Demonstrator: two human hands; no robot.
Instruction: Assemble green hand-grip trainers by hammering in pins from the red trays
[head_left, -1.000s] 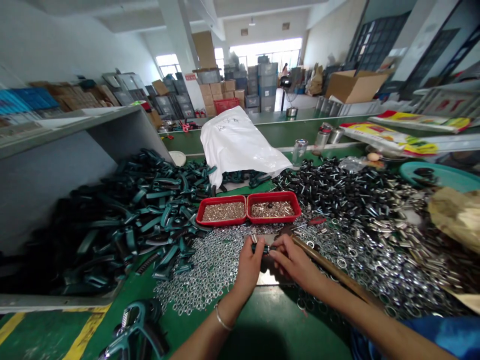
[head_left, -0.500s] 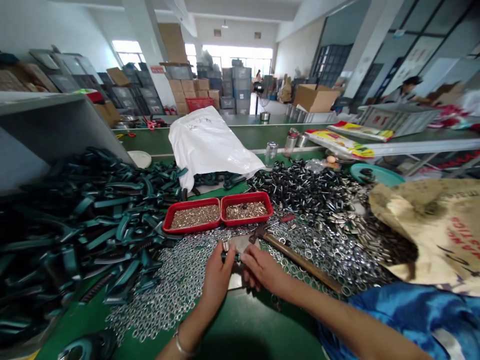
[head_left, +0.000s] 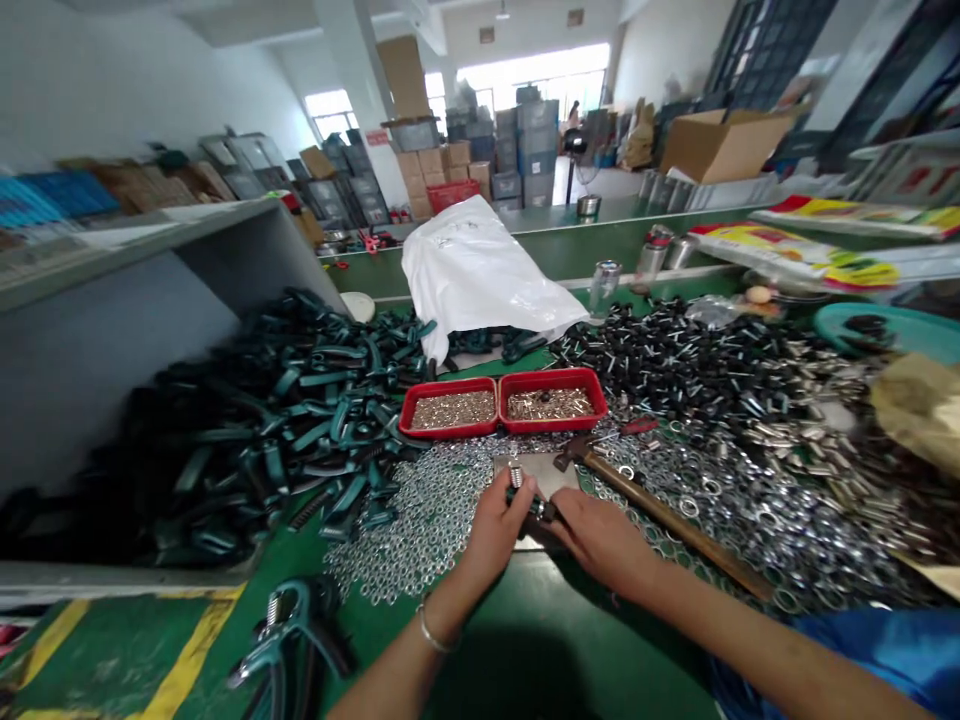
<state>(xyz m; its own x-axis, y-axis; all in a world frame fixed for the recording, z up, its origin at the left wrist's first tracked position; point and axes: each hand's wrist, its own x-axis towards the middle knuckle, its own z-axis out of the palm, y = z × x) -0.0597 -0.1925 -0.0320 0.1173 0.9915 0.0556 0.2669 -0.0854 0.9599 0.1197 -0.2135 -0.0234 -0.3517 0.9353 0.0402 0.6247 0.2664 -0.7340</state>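
Observation:
My left hand (head_left: 496, 530) and my right hand (head_left: 596, 537) meet over a small metal plate (head_left: 541, 472) on the green table. Both pinch a small dark teal part (head_left: 528, 501) between their fingertips. A short metal spring (head_left: 515, 474) stands upright on the plate just beyond my left thumb. A wooden-handled hammer (head_left: 660, 515) lies to the right of my right hand, its head beside the plate. Silver washers (head_left: 427, 510) are spread all around the hands.
Two red trays (head_left: 501, 404) of small metal bits sit beyond the plate. A heap of teal clamp handles (head_left: 285, 420) fills the left, black and silver parts (head_left: 712, 370) the right. A white bag (head_left: 480, 275) lies behind. An assembled teal clamp (head_left: 289, 630) rests near the front left.
The view has swung back to the left, so the tan sack is mostly out of sight. My hands stay together on the small part above the plate.

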